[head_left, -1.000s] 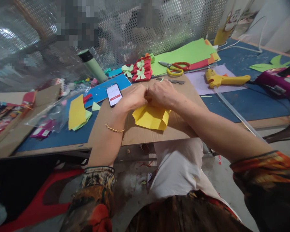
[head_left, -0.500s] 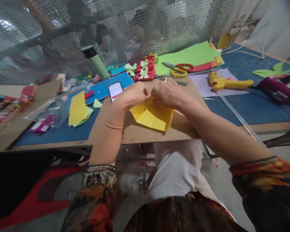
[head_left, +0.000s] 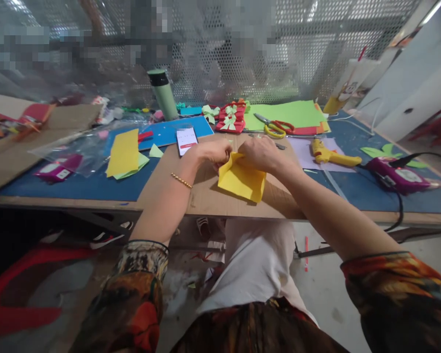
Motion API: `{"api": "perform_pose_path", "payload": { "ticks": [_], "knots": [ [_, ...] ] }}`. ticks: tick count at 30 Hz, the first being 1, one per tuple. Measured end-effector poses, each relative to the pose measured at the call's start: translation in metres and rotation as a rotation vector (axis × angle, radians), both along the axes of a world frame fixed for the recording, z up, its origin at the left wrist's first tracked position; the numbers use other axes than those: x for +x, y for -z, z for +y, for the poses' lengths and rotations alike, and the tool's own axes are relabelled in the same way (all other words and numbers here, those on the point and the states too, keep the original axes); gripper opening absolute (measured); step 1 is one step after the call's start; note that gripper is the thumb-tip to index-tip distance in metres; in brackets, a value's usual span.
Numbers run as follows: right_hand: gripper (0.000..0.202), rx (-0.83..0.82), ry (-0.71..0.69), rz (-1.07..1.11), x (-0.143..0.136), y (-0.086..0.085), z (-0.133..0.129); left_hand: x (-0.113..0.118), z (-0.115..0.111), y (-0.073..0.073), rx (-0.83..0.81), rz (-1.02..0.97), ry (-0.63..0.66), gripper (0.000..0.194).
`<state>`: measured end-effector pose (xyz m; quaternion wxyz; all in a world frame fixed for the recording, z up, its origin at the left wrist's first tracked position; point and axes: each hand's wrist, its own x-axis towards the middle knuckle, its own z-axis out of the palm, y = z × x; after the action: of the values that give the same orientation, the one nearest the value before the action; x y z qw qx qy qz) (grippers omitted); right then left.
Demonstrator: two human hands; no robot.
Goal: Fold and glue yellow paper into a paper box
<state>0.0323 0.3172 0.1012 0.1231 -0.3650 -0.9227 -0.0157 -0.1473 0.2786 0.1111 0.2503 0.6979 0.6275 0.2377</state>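
A folded yellow sheet [head_left: 242, 182], paper or felt, stands partly raised on a brown cardboard piece [head_left: 202, 203] before me. My right hand [head_left: 259, 153] is closed on its top edge, fingers curled over it. At the sheet's upper left edge, my left hand [head_left: 217, 151] has its fingers bent in a pinch; the fingertips are partly hidden. Just left of that hand lies a phone [head_left: 186, 139] with a lit screen. Behind my right hand, a dark flat blade [head_left: 280, 146] lies mostly covered.
Scissors [head_left: 274, 126], light green sheets [head_left: 290, 113] and red pieces with pale bows [head_left: 231, 117] lie at the back. A green bottle [head_left: 165, 98] stands back left. Rightward are a yellow glue gun [head_left: 332, 156] and a corded purple device [head_left: 395, 176]. Another yellow sheet [head_left: 123, 153] lies left.
The yellow sheet's left side has been turned upward, and it looks narrower. My left hand has shifted from its top middle to the left edge. The camera view has tilted and swung.
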Motion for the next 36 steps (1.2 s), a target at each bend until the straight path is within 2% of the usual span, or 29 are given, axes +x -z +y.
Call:
{"api": "perform_pose_path", "payload": {
  "ticks": [1, 3, 6, 9, 13, 15, 18, 20, 21, 24, 30, 36],
  "knots": [
    [0.007, -0.018, -0.004, 0.020, 0.002, -0.002, 0.002, -0.001, -0.002, -0.002, -0.022, -0.012, 0.002, 0.010],
    [0.019, -0.043, -0.001, 0.053, 0.006, -0.006, 0.004, -0.002, -0.007, -0.010, -0.063, -0.069, -0.016, 0.005],
    [0.041, -0.056, 0.014, 0.147, 0.010, -0.010, 0.004, -0.003, -0.015, -0.022, -0.026, -0.253, -0.100, 0.024],
    [0.050, -0.046, 0.037, 0.255, 0.016, -0.007, 0.007, -0.004, -0.018, -0.031, 0.098, -0.364, -0.183, 0.037],
    [0.042, 0.034, 0.090, 0.470, 0.025, -0.004, 0.012, -0.004, -0.018, -0.037, 0.308, -0.438, -0.293, 0.039],
    [0.038, 0.135, 0.065, 0.636, 0.028, -0.004, 0.012, -0.001, -0.020, -0.037, 0.325, -0.513, -0.216, 0.041],
    [0.034, 0.253, -0.102, 0.859, 0.030, -0.003, 0.011, 0.007, -0.025, -0.035, 0.261, -0.616, 0.080, 0.046],
    [0.033, 0.269, -0.175, 0.895, 0.029, -0.001, 0.009, 0.014, -0.029, -0.033, 0.256, -0.637, 0.217, 0.046],
    [0.034, 0.270, -0.183, 0.893, 0.029, 0.000, 0.009, 0.016, -0.031, -0.033, 0.270, -0.632, 0.241, 0.043],
    [0.035, 0.279, -0.174, 0.886, 0.029, 0.002, 0.008, 0.021, -0.034, -0.032, 0.318, -0.580, 0.215, 0.032],
    [0.031, 0.334, -0.102, 0.871, 0.030, 0.003, 0.008, 0.024, -0.034, -0.033, 0.355, -0.405, 0.191, 0.023],
    [0.042, 0.348, -0.033, 0.829, 0.030, 0.007, 0.010, 0.028, -0.033, -0.030, 0.336, -0.371, 0.187, 0.024]
  ]
}}
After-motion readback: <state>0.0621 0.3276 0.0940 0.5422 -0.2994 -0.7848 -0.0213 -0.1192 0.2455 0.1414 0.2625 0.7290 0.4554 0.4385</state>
